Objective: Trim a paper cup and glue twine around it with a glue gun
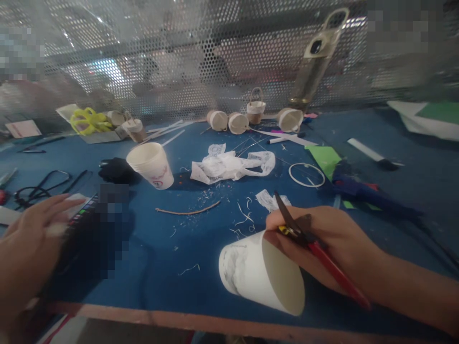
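My right hand (333, 243) is closed round red-handled scissors (335, 270); their dark pointed blade sticks up past the thumb. Its fingers also meet the rim of a white paper cup (247, 272) that lies on its side with the mouth toward the right. At the left, my left hand (34, 239) has its fingers stretched out over a dark device with a lit, coloured screen (84, 208). Part of that device is blurred out. Between the hands lies a thin brown twisted cord (188, 211), with white paper shreds (245, 215) beside it.
A stack of white paper cups (152, 165) stands behind the cord. Crumpled white plastic (233, 165), a white ring (306, 175) and a blue glue gun (373, 193) lie farther back. Small cord-wrapped baskets (256, 112) line the perforated metal screen (215, 62). Yellow-handled scissors (89, 120) rest at the back left.
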Tool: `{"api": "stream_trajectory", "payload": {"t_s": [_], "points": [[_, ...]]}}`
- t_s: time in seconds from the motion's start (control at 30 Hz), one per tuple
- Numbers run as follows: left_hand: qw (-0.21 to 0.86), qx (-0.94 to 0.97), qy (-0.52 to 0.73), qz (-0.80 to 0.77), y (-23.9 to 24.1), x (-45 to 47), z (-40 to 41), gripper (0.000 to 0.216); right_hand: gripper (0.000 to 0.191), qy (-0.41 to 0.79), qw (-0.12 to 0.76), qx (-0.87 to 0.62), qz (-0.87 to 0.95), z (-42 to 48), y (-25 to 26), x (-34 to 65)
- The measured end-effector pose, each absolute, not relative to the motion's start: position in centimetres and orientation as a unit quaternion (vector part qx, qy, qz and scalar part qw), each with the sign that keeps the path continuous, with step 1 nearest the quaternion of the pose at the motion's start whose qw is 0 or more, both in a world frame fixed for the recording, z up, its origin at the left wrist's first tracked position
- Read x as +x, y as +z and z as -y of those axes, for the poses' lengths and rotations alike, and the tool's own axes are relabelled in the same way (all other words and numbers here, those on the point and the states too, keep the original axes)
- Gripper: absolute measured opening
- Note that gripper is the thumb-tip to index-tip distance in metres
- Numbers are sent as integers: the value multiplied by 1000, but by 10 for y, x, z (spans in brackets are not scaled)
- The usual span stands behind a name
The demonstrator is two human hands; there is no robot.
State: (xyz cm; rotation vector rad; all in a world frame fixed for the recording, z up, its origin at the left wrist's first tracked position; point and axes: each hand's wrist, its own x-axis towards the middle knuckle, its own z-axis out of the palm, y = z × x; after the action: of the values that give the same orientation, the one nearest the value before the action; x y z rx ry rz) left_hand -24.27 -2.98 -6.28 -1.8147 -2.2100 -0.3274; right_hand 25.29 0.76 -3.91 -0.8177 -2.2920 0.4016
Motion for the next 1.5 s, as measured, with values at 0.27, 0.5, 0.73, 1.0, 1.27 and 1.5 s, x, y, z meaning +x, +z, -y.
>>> {"api": "stream_trajectory", "payload": {"t_s": [0.27, 0.5, 0.73, 1.0, 1.27, 1.5], "points": [[123, -662, -98, 733, -44, -216, 10, 55, 17, 188, 340, -311, 868, -9, -43, 255], [114, -655, -73, 743, -46, -218, 5, 64, 16, 189, 339, -306, 869, -10, -44, 256], [81, -638, -64, 763, -45, -219, 2, 55, 18, 189, 338, -304, 871, -8, -42, 256], [78, -630, -63, 770, -42, -219, 4, 50, 16, 193, 339, -305, 869, -10, -47, 258], [95, -630, -48, 769, -40, -221, 1, 50, 18, 171, 346, -304, 871, -8, -43, 256], [92, -629, -21, 772, -45, -234, 0, 50, 18, 170, 340, -304, 874, -10, -41, 256]]}}
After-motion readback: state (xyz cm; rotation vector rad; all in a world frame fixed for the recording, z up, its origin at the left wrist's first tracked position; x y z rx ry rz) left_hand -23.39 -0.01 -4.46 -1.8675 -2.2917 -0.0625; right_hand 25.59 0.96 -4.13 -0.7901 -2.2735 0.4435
